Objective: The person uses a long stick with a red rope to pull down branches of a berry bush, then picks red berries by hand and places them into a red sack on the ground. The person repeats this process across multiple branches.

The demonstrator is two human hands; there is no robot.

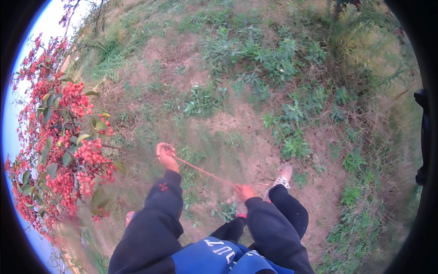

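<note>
A thin reddish-pink cord (205,172) stretches taut between my two hands, slanting down to the right. Its upper end meets my left hand (167,157), whose fingers are curled around it. A thin bare branch (118,148) reaches from the berry cluster to the same hand; whether the cord is tied to it is hidden by my fingers. Lower down, near my right knee, my right hand (244,192) grips the cord, and a short length shows beyond it. Dense clusters of small red berries (90,152) with green leaves hang left of my left hand.
Bare soil (236,120) with dry grass lies before me. Low leafy weeds (280,58) grow ahead and along the right. My shoe (284,174) is planted on the ground. At the far right edge stands a dark object (424,137) I cannot identify.
</note>
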